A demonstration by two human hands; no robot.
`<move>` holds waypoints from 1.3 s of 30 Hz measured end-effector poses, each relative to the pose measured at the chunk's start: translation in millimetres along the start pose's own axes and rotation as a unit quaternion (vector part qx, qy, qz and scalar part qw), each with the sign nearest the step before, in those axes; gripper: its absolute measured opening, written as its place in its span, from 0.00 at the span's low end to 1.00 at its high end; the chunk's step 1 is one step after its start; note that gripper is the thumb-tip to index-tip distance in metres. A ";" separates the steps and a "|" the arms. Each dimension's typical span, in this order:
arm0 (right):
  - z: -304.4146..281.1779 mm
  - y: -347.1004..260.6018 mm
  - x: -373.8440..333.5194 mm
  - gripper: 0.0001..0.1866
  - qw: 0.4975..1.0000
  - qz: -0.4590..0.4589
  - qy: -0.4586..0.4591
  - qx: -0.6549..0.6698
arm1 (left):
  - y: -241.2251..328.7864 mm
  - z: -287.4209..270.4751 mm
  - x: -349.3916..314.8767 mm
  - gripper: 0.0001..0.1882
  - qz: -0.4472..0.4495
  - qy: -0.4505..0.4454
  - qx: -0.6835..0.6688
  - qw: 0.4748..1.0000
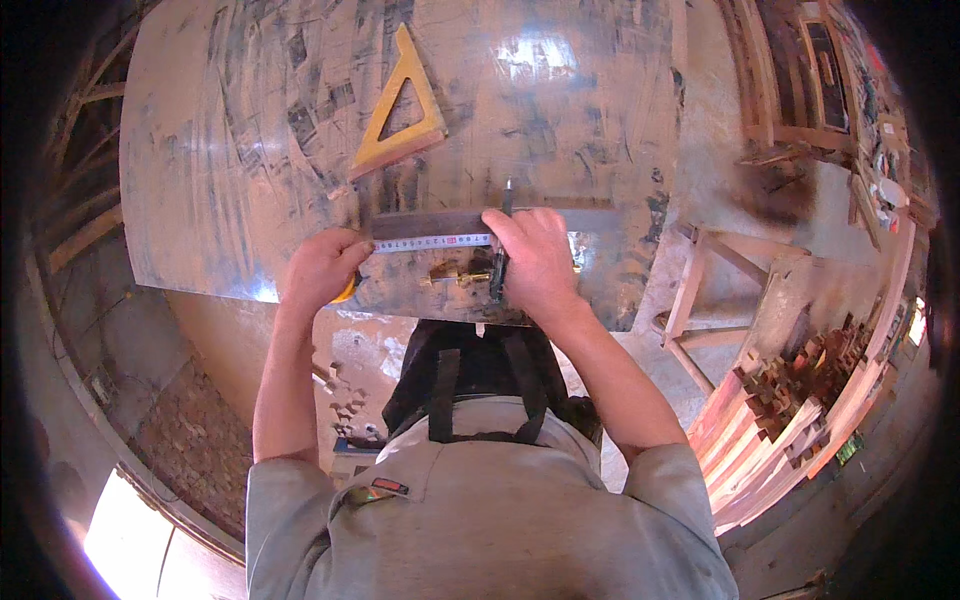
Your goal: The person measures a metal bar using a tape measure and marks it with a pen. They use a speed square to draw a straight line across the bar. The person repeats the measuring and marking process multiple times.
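Note:
My left hand (325, 268) is closed around a tape measure, whose yellow case (347, 291) shows below the fingers. Its pale blade (430, 242) stretches right to my other hand, along the near edge of a dark wooden strip (425, 222). A dark pen (498, 270) is gripped in my right hand (538, 255), its light tip pointing away from me, past the strip. The fingers of that hand also rest by the blade and the strip, hiding part of both. Just left of the pen lies a small brass-coloured piece (458, 277), its kind unclear.
A yellow wooden triangle square (425, 95) lies farther off on the scuffed worktable (590, 130). To the right stand a wooden trestle frame (690, 285) and stacked timber (775, 430). Small wood offcuts (348, 410) lie on the floor below the table's near edge.

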State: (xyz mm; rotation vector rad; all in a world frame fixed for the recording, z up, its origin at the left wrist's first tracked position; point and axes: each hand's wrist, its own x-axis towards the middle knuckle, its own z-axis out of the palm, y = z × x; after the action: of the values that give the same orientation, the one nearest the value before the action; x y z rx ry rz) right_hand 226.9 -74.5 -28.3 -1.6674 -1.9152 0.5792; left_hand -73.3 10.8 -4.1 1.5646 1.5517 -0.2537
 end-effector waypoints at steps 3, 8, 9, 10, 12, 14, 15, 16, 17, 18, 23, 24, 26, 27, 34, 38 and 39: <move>3.4 0.0 1.2 0.19 1.000 -0.004 0.008 -0.006 | 0.4 -1.6 0.2 0.16 0.006 0.000 0.037 0.999; 4.3 0.5 3.7 0.18 1.000 0.004 0.009 -0.014 | 11.3 -1.9 0.5 0.17 -0.006 0.011 0.055 0.998; 4.5 -0.8 5.4 0.18 1.000 0.005 0.012 -0.017 | 12.7 -2.2 1.0 0.16 -0.020 0.005 0.058 0.998; 4.1 -2.7 7.4 0.18 1.000 0.008 0.014 -0.014 | 13.8 -2.7 2.4 0.16 -0.034 -0.002 0.062 0.997; 2.1 -6.1 11.3 0.16 1.000 0.014 0.019 -0.009 | 14.4 -3.6 4.4 0.16 -0.040 -0.007 0.077 0.996; 3.8 -6.0 11.1 0.16 1.000 0.014 0.012 -0.018 | 14.3 -4.0 5.5 0.16 -0.023 -0.005 0.098 0.995; 4.5 -5.2 11.1 0.15 1.000 0.014 0.009 -0.023 | 16.0 -4.6 5.7 0.16 -0.024 -0.009 0.095 0.995; 6.1 -3.6 10.7 0.15 1.000 0.014 0.010 -0.022 | 18.5 -5.8 5.7 0.16 -0.026 -0.014 0.092 0.995; 8.3 -1.5 10.1 0.14 1.000 0.014 0.011 -0.021 | 20.0 -6.5 5.9 0.16 -0.027 -0.018 0.089 0.996; 9.2 -1.7 11.0 0.14 1.000 0.014 0.011 -0.019 | 19.6 -5.9 5.7 0.16 -0.017 -0.006 0.090 0.996; 14.2 -7.1 16.1 0.14 1.000 0.003 0.004 -0.024 | 11.9 -3.1 6.2 0.16 0.021 0.023 0.091 0.995; 15.8 -7.5 16.5 0.14 1.000 0.002 0.001 -0.023 | 13.9 -3.6 6.3 0.16 0.015 0.016 0.092 0.995; 17.2 -9.7 16.9 0.14 0.999 0.006 0.004 -0.035 | 21.5 -4.6 6.2 0.16 0.003 0.001 0.094 0.996; 17.4 -10.8 17.3 0.14 0.999 0.007 0.005 -0.041 | 21.7 -4.0 6.4 0.17 0.002 0.001 0.094 0.996; 18.8 -10.9 17.5 0.15 0.999 0.011 -0.007 -0.037 | 18.6 -3.3 9.5 0.17 0.015 0.002 0.109 0.994; 18.6 -11.6 17.9 0.15 0.999 0.011 -0.004 -0.037 | 21.3 -4.1 10.4 0.17 0.003 -0.007 0.110 0.994; 18.6 -11.8 18.1 0.15 0.999 0.011 -0.005 -0.036 | 21.1 -4.0 10.4 0.16 0.006 -0.004 0.110 0.994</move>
State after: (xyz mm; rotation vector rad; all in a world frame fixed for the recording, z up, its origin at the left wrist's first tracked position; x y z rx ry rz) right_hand 204.2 -58.0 -33.1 -1.7361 -1.9481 0.5323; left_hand -54.3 24.7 0.2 1.7391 1.5493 -0.4361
